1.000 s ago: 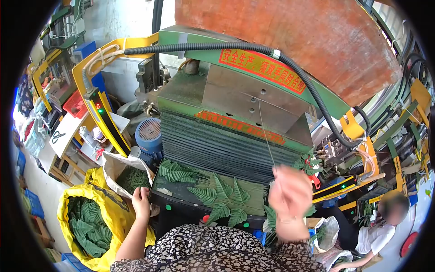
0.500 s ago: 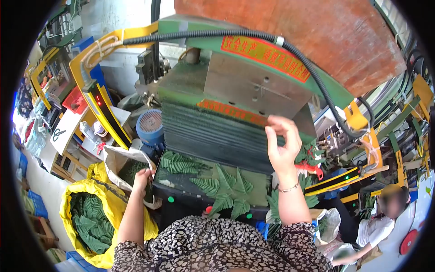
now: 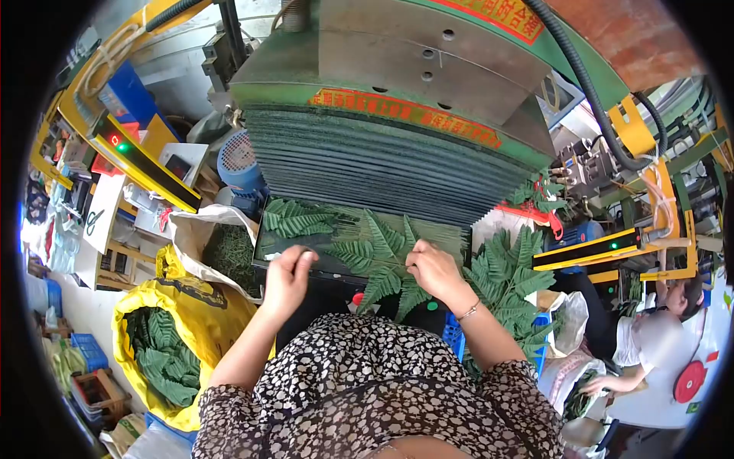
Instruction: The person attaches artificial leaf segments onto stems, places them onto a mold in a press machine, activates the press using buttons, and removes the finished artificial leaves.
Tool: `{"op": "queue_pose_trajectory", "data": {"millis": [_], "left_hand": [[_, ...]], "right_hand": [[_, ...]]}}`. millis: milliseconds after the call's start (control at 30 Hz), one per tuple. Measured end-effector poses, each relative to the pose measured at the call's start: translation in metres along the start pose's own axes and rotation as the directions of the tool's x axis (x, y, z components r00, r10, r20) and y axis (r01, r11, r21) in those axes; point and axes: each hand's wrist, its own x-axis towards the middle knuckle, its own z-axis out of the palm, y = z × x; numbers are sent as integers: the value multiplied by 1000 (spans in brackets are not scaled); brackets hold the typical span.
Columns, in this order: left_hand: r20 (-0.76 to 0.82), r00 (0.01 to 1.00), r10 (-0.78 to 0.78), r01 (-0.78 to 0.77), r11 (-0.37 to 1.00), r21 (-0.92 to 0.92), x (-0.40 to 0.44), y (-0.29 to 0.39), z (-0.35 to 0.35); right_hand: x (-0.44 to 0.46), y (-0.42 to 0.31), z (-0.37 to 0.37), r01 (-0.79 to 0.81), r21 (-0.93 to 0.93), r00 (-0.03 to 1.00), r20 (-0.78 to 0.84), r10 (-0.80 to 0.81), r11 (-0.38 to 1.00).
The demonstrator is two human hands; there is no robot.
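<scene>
A spread green fern leaf [image 3: 384,264] lies at the front of the machine bed, overhanging its front edge. My right hand [image 3: 436,271] is at the leaf's right side, fingers pressed together on it. My left hand [image 3: 287,283] hovers left of the leaf near the bed's front edge, thumb and fingertips close together; whatever is between them is too small to make out. More fern leaves [image 3: 297,218] lie on the bed's left part. Behind them stand the dark ridged plates [image 3: 367,164] of the press.
A yellow bag [image 3: 229,312] of fern leaves and a white sack [image 3: 187,229] of green scraps stand left. Yellow sensor bars [image 3: 145,162] flank the press. Fern leaves [image 3: 508,275] fill a blue basket at right. A co-worker [image 3: 646,336] sits at far right.
My right hand has come down from in front of the press to the fern leaf. My left hand has moved from the white sack toward the bed. The view has shifted.
</scene>
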Motion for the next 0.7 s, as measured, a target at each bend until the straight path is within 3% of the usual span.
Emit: {"op": "queue_pose_trajectory", "data": {"millis": [33,67,133,167,267,300,333,367,400,467,500,533,567,633,700], "left_hand": [[58,998,29,-30,999,12,1,5,7],[52,980,193,-195,980,34,5,13,13],[188,900,393,-416,903,106,12,40,20],[201,862,466,-500,848,175,15,51,30],[324,734,597,-662,735,147,26,63,53],[277,756,593,-637,764,102,31,64,59],[235,779,582,-608,792,53,37,68,65],[173,903,394,-382,919,-101,37,74,66],[103,968,230,-207,958,-197,34,75,64],[-90,980,-180,131,908,-398,44,51,38],[-253,949,-189,104,943,-315,50,26,19],[-312,927,-207,113,949,-294,51,18,-4],[-393,906,-158,91,979,-184,52,-36,-26],[-417,900,-125,170,983,72,37,-66,-62],[-394,901,-181,264,950,167,20,-114,-89]], "right_hand": [[1,2,2,23,-11,1000,-14,-23,1000],[2,-3,-7,20,-13,1000,-17,-21,1000],[-5,-19,-28,70,103,990,-127,-57,992],[-8,-29,-36,61,105,990,-129,-48,993],[-15,-53,-45,97,183,970,-237,-52,978],[-20,-59,-43,52,131,973,-231,-20,990],[-27,-62,-47,27,229,965,-258,34,973],[-36,-66,-53,11,330,955,-283,88,944],[-51,-62,-60,-51,256,949,-288,127,965],[-86,-40,-62,-123,259,906,-365,215,958],[-105,-26,-62,-200,251,871,-397,290,947],[-125,-11,-63,-263,217,821,-461,336,940],[-144,4,-62,-393,219,762,-465,450,893],[-171,33,-55,-501,248,643,-534,548,829],[-179,57,-40,-568,321,510,-585,630,758]]}}
